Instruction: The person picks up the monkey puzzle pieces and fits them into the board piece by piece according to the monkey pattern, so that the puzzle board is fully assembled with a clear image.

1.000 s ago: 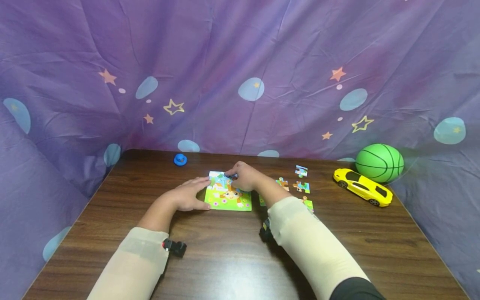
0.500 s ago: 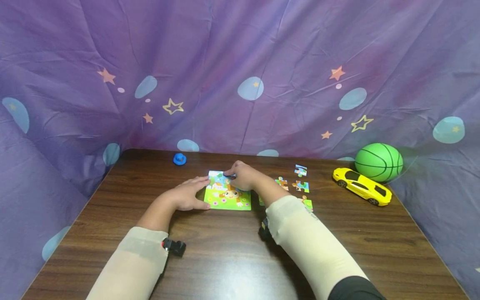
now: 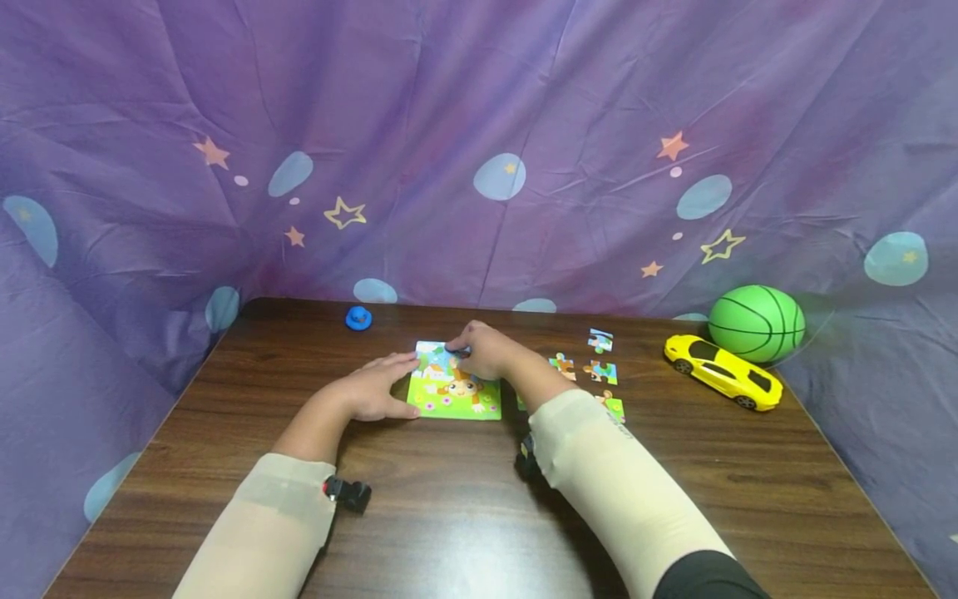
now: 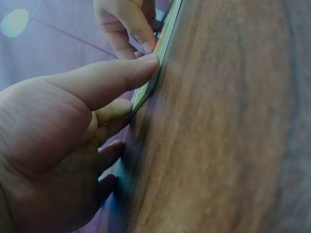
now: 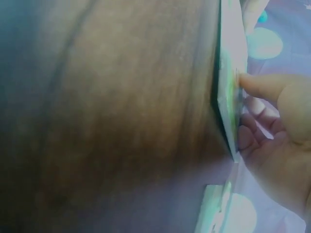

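Note:
A square jigsaw puzzle [image 3: 456,406] with a monkey picture lies flat on the wooden table. My left hand [image 3: 370,389] rests along its left side, thumb at the near left corner and fingers stretched toward the far left edge. Over the puzzle's upper part, my right hand [image 3: 486,353] has its index finger extended and the other fingers bent. Its thumb and index finger appear to pinch a small puzzle piece [image 3: 458,353] at the surface, dark and mostly covered by the hand. In the right wrist view, the right thumb [image 5: 260,86] touches the puzzle's face.
Several loose puzzle pieces [image 3: 601,372] lie to the right, some partly behind the right forearm. A yellow toy car [image 3: 722,374] and a green ball [image 3: 758,324] stand at the far right. A small blue toy duck [image 3: 358,318] sits at the back left, before a purple curtain [image 3: 419,150].
Almost nothing differs. The right hand's fingers shift very slightly at the same spot on the puzzle; the left hand stays in place.

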A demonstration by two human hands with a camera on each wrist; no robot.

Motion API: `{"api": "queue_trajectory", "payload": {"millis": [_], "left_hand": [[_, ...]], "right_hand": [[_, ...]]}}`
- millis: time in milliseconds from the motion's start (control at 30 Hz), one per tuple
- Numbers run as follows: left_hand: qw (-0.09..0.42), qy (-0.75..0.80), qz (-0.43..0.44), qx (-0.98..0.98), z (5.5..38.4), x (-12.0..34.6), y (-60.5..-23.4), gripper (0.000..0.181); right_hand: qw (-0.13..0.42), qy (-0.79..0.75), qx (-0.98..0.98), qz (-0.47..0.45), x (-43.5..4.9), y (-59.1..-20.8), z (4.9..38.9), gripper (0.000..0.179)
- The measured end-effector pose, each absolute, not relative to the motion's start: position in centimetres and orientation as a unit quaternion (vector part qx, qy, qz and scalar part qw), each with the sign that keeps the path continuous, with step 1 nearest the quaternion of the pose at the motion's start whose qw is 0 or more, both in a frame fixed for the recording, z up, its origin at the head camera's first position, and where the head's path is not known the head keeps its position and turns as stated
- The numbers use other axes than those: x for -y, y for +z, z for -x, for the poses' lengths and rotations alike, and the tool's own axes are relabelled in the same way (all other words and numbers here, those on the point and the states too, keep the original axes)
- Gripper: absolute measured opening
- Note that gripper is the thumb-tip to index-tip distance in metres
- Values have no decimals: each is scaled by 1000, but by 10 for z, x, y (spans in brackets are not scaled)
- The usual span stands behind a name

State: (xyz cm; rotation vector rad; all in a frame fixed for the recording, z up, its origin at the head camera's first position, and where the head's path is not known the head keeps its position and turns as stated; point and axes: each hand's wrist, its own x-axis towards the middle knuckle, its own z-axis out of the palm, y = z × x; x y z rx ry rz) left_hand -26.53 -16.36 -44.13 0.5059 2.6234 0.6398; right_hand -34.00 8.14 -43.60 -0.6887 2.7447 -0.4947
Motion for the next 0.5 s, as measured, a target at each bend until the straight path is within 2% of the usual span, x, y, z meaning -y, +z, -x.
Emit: {"api": "queue_trajectory", "payload": {"millis": [233,500], "left_hand": [[197,231,-178,-936,264,164,-443,93],[189,222,-183,-939,265,165,-441,93]], "right_hand": [[105,-245,-938,222,-96,-442,341,47],[86,-306,-926,205,-146,-425,343,46]]}}
